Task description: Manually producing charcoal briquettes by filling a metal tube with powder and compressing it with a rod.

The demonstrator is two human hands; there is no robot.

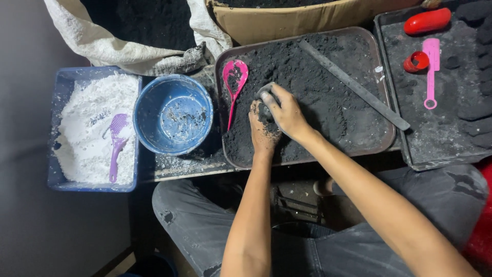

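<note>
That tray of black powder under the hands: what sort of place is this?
Probably a small, informal workshop for pressing charcoal-like powder into lumps. Both hands, left hand and right hand, work in the brown metal tray of black powder; dark moulded lumps lie on the black tray, and a blue tub of white powder sits nearby.

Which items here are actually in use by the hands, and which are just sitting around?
In use:
- left hand and right hand, both closed around a small grey mould
- black powder in the brown tray

Lying about:
- pink spoon
- metal bar
- blue bowl
- white powder with purple scoop
- red capsule
</note>
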